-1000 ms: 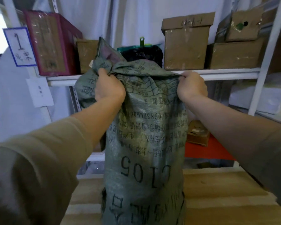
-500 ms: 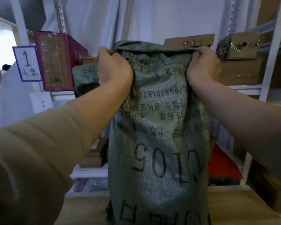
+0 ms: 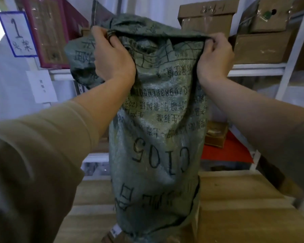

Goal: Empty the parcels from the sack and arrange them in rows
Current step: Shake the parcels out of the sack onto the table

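Observation:
A grey-green woven sack (image 3: 156, 137) with black print, upside down, hangs in front of me over a wooden table (image 3: 235, 199). My left hand (image 3: 112, 57) grips its upper left corner and my right hand (image 3: 214, 57) pinches its upper right corner. The sack's open end is at the bottom, near the table. A parcel with a white label (image 3: 115, 231) shows at that lower edge, and a brown cardboard parcel (image 3: 218, 223) lies beside it on the right. Whatever else is inside the sack is hidden.
A white shelf rack (image 3: 256, 69) stands behind the sack, holding cardboard boxes (image 3: 207, 18) and a dark red box (image 3: 49, 32). A sign marked "1" (image 3: 18, 34) hangs at the left. Lower shelves hold a small box (image 3: 216, 135) on a red sheet.
Both hands have kept their grip on the sack's top corners and held it high. A labelled parcel and a brown box now show at the sack's bottom edge.

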A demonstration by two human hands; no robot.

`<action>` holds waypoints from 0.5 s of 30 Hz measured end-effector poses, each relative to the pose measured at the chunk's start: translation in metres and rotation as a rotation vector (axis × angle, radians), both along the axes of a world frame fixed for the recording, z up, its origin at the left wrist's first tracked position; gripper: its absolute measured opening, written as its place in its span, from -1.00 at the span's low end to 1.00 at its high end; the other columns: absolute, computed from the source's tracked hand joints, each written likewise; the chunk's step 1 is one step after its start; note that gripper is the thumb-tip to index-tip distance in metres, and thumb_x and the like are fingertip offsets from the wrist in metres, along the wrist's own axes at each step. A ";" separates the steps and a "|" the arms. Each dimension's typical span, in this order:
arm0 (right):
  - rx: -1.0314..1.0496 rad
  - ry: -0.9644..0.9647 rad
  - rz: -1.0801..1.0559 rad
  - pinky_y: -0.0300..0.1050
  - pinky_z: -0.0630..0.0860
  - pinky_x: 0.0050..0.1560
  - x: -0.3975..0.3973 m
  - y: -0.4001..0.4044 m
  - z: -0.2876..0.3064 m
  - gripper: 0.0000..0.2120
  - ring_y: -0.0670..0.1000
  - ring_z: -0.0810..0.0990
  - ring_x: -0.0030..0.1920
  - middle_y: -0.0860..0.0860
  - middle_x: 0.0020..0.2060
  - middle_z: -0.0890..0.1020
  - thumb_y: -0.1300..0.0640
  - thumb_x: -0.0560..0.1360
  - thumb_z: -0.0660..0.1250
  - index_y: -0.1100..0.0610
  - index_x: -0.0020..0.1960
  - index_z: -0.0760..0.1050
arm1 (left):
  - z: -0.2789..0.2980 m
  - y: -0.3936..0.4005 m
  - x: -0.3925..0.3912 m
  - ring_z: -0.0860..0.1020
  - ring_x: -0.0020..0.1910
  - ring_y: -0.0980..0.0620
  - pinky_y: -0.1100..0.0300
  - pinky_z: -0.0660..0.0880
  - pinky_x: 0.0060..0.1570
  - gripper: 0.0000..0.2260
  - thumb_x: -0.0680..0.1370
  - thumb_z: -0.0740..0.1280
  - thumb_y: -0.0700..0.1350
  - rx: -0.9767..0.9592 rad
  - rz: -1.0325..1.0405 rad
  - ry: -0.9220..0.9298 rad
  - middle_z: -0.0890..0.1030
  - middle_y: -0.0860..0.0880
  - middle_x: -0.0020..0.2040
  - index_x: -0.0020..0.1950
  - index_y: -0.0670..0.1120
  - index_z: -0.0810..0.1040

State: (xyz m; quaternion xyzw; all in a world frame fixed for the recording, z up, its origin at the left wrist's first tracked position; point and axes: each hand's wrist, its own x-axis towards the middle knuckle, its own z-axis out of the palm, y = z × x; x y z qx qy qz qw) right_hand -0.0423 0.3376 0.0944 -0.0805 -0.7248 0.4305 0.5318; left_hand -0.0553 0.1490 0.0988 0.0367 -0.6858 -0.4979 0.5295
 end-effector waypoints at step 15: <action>-0.143 -0.224 0.170 -0.10 0.39 -0.21 -0.008 -0.008 -0.015 -0.78 0.07 0.49 -0.21 -0.01 -0.25 0.53 0.12 0.68 0.08 0.06 -0.03 0.48 | -0.032 0.003 -0.002 0.42 -0.20 -0.13 0.05 0.31 -0.17 -0.80 0.68 0.02 -0.08 0.076 -0.015 -0.261 0.36 0.06 -0.30 0.21 -0.11 0.36</action>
